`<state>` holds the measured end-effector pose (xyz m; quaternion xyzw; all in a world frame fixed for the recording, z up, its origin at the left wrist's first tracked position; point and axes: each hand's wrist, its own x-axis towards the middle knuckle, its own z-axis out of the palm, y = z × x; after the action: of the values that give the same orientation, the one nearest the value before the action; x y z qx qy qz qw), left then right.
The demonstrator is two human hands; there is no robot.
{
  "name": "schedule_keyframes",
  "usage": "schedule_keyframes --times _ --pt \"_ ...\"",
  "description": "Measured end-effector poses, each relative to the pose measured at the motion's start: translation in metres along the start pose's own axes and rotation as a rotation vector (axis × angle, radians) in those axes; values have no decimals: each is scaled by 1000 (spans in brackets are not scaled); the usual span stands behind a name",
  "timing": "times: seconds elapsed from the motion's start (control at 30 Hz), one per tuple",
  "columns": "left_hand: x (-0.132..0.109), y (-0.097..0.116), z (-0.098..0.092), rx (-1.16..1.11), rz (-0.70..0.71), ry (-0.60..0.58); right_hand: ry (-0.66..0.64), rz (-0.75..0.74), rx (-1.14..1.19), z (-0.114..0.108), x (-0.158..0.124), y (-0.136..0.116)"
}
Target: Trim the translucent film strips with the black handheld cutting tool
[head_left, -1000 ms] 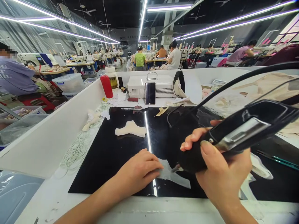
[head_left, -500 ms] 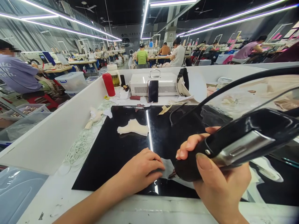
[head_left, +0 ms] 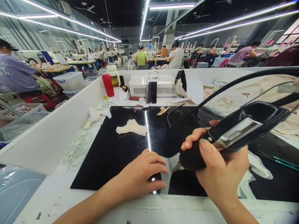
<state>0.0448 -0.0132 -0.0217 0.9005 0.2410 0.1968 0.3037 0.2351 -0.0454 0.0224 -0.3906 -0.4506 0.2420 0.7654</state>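
Along the left of the white bench [head_left: 35, 199] lies a tangle of pale cord [head_left: 79, 146], beside a black mat [head_left: 98, 158] on which a cream piece [head_left: 132, 127] lies toward the back. Nearer the front is the left hand [head_left: 142, 171], palm down, its fingers loosely bent and parted, the thumb well apart from them; nothing is gripped, and the fingertips are at the edge of a grey piece [head_left: 167, 174], though whether they press on it I cannot tell. That piece lies on the mat between the two hands, its far end at the metal tip [head_left: 177, 167] of a black tool [head_left: 235, 134]. The right hand [head_left: 219, 171] has fingers and thumb closed about the tool's body. The step in hand seems to be working the grey piece with the tip; the next move calls, I judge, for the left fingers to steady the piece while the tip is placed with care. Further right, pale scraps [head_left: 261, 168] lie on the mat, just beyond that hand
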Motion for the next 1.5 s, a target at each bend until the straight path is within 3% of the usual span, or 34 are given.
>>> schedule_keyframes --times 0.3,1.5 --pt "-1 2 -1 -7 -51 -74 -68 62 99 1 -15 -10" --pt "-2 1 -14 -20 -46 -162 -168 67 141 8 -35 -18"
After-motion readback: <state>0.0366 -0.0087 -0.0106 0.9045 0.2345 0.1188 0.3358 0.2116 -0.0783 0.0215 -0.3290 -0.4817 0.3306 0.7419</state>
